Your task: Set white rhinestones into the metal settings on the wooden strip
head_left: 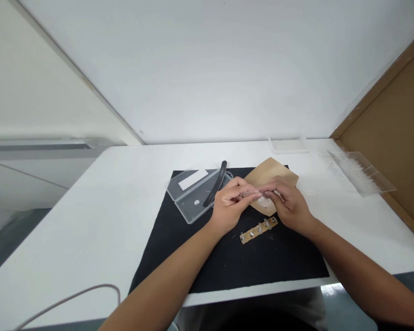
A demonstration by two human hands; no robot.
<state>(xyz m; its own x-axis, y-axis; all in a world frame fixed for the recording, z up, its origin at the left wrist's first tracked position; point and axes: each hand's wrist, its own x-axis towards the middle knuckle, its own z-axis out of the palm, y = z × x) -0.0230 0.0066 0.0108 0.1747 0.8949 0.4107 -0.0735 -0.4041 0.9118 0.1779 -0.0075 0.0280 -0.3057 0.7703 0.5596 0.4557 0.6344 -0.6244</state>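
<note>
My left hand [229, 204] and my right hand [287, 201] meet over the black mat [179, 248], fingers pinched together on a small clear strip [253, 193] held between them. Just behind and under the hands lies a brown paper piece [274, 172] with small whitish bits [264, 201] on it. A narrow brown strip with several small clear and metal pieces [258, 229] lies on the mat in front of the hands.
A clear plastic case [189, 195] lies open at the mat's back left with a black curved tool [216, 183] across it. A clear tray [360, 173] and a shallow clear lid [288, 145] sit on the white table at the right. A brown board [396, 133] leans at right; a grey cable [69, 299] at front left.
</note>
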